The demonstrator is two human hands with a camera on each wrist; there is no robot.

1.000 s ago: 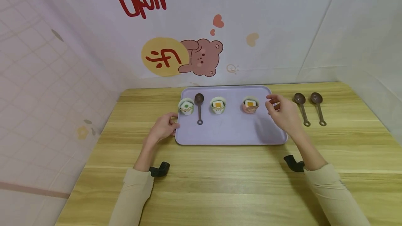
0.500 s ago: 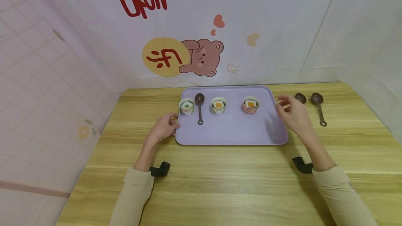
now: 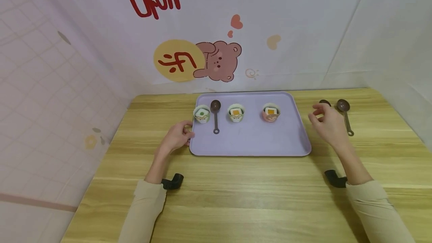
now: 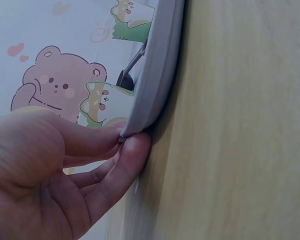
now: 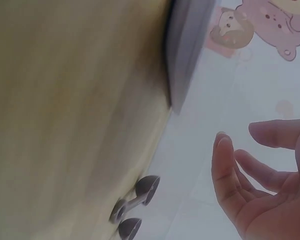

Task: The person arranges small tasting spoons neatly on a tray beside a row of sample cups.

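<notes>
1. Right hand (image 3: 327, 125) is held in the air over the worktop (image 3: 249, 198), just off the right edge of the tray (image 3: 256, 141); thumb and fingers are curved and parted, nothing gripped.
2. Key relation: the inner spoon (image 3: 324, 102) is mostly covered by the right hand in the head view, only its bowl being seen just beyond the fingers. The outer spoon (image 3: 344, 107) is placed just to the right of that hand.
3. Outer spoon's long axis is directed away from the person: bowl at the far end, ringed handle tip nearer, canted slightly right. No contact with either spoon is shown in the right wrist view.
4. Both spoons are reached more easily by the right hand, as judged; the left hand (image 3: 177, 135) is placed at the opposite end of the tray.
5. Tray's left rim is pinched between the left hand's thumb and fingers.
6. On the tray, left to right: left cup (image 3: 202, 115), tray spoon (image 3: 215, 107), middle cup (image 3: 236, 113), right cup (image 3: 271, 113).
7. Surface: wood-grained. Room: the tray and spoon bowls are backed closely by a printed cloth (image 3: 297, 14); a strip of worktop is left between tray and spoons, a broader one towards the person.
</notes>
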